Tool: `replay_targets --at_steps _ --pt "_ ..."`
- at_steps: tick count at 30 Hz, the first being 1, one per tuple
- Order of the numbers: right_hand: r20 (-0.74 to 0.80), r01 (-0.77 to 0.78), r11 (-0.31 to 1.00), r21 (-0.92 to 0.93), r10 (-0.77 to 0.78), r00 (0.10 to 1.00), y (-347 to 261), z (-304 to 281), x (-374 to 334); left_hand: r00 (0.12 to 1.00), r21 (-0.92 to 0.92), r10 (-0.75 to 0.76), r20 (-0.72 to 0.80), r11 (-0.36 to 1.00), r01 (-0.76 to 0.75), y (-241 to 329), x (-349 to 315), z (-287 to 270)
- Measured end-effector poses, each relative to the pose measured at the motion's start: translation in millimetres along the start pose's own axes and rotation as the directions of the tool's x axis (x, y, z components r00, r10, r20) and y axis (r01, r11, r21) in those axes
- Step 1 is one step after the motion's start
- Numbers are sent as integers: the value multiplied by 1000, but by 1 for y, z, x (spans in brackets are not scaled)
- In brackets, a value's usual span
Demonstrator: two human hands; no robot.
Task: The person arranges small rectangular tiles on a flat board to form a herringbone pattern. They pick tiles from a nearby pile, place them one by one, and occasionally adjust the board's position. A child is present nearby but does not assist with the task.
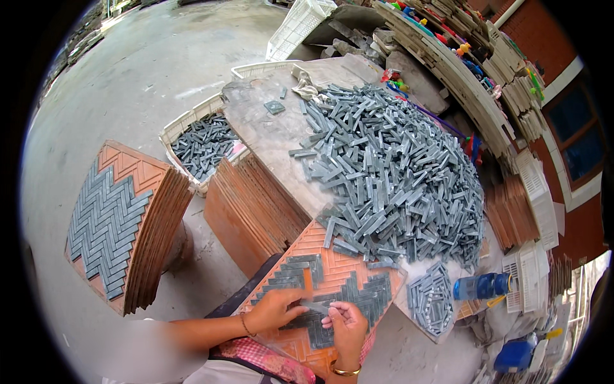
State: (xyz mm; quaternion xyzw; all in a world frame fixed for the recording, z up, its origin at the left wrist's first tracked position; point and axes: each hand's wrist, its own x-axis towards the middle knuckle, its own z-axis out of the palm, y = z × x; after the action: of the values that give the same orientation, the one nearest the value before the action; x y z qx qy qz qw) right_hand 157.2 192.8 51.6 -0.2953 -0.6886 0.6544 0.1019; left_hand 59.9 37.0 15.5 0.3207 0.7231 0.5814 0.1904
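Observation:
An orange-red mould board (297, 256) with herringbone grooves lies in front of me, partly filled with dark grey stone strips (364, 297). Above its middle, one narrow grey stone strip (315, 307) spans the gap between my hands. My left hand (276, 309) has thumb and fingers closed at its left end. At the other end, my right hand (345, 323), with a gold bangle at the wrist, pinches the strip between curled fingers. Bare orange grooves show along the board's far edge and between the laid strips.
A large heap of loose grey strips (396, 173) covers the table (256, 115) beyond the board. Stacked boards (246, 211) stand left of it, near a strip-filled crate (173, 131). A filled herringbone board (109, 217) tops another stack. A blue bottle (476, 287) lies right.

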Motion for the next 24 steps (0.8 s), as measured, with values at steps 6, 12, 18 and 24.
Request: replay_targets --at_steps 6,12,18,24 --pt "75 -54 998 -30 56 996 8 -5 1 961 152 274 -43 952 -265 -2 4 -5" --pt "269 286 902 -323 -203 942 -4 5 7 967 252 255 -32 938 -239 -8 -4 -23" --pt "388 463 733 -498 -289 875 -1 17 2 965 215 262 18 942 -259 -11 -5 -30" --pt "171 334 736 -589 -290 942 5 30 5 970 193 213 -115 963 -188 -1 6 -34"
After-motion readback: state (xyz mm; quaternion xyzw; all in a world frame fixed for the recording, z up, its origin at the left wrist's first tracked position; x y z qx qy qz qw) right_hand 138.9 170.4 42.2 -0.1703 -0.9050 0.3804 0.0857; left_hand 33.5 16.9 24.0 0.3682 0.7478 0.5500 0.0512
